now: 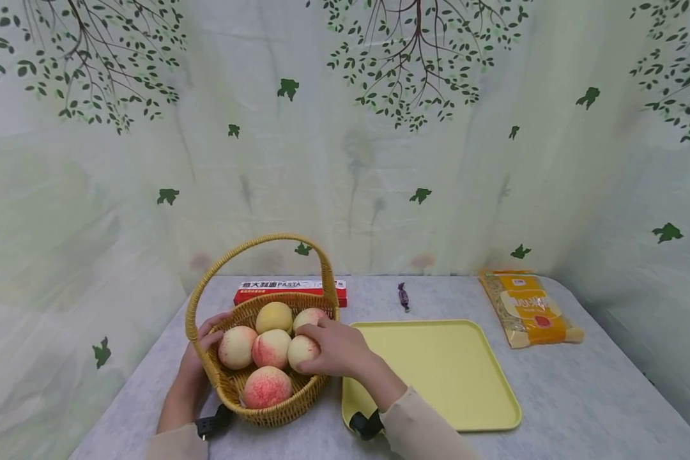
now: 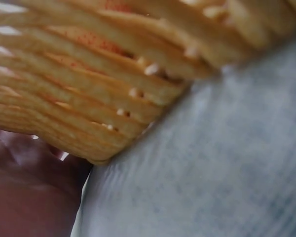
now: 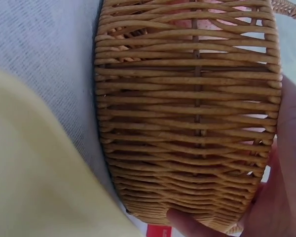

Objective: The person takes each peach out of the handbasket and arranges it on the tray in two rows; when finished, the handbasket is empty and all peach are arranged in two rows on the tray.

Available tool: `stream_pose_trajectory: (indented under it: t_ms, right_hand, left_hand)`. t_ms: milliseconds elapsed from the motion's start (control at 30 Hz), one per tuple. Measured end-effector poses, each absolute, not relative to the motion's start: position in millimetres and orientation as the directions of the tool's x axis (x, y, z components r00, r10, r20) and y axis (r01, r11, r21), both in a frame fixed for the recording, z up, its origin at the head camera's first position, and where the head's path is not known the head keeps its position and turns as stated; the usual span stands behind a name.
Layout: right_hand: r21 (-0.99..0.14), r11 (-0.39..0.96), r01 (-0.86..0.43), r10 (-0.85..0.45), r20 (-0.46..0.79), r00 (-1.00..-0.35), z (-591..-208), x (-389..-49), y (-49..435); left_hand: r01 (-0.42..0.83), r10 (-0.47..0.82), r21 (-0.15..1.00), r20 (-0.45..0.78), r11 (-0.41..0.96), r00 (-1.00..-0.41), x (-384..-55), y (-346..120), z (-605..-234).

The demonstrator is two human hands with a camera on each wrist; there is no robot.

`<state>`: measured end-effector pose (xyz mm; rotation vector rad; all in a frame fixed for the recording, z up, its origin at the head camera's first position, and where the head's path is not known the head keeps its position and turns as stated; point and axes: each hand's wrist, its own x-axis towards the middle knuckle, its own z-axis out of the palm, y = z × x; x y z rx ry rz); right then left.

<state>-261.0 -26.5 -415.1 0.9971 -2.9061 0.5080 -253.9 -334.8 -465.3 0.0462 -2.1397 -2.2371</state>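
A woven wicker basket with a tall arched handle holds several peaches, among them a yellow one at the back and a red one in front. My left hand grips the basket's left rim; its palm shows dimly below the weave in the left wrist view. Over the right rim, my right hand has its fingers around a pale peach that sits among the others. In the right wrist view the wicker wall hides that peach, and one finger shows outside the wall.
A yellow tray lies just right of the basket, partly under my right forearm. Behind the basket is a red and white pasta box. A purple wrapped candy and an orange bag of grain lie toward the back and right.
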Motion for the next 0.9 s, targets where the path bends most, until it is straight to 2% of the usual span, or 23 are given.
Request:
stream_pose_trajectory:
  t_ms: [467,700,900]
  right_hand:
    - [-0.419,0.681,-0.6,-0.504,0.325,-0.8,-433,-249,-19]
    - [-0.407,0.665,-0.626,-0.457,0.441,-0.772,-442,-245,-17]
    - [-0.415,0.646,-0.641,-0.45,0.471,-0.759,-432,-245,-13]
  left_hand:
    - [0.04,-0.054,0.996,0.036,-0.081,-0.998,-253,-332,-470]
    - [0.083,-0.031,0.991,0.08,-0.1,-0.996,-250,-331,-476]
    - [0.091,-0.043,0.989,0.087,-0.113,-0.995,-254,-331,-472]
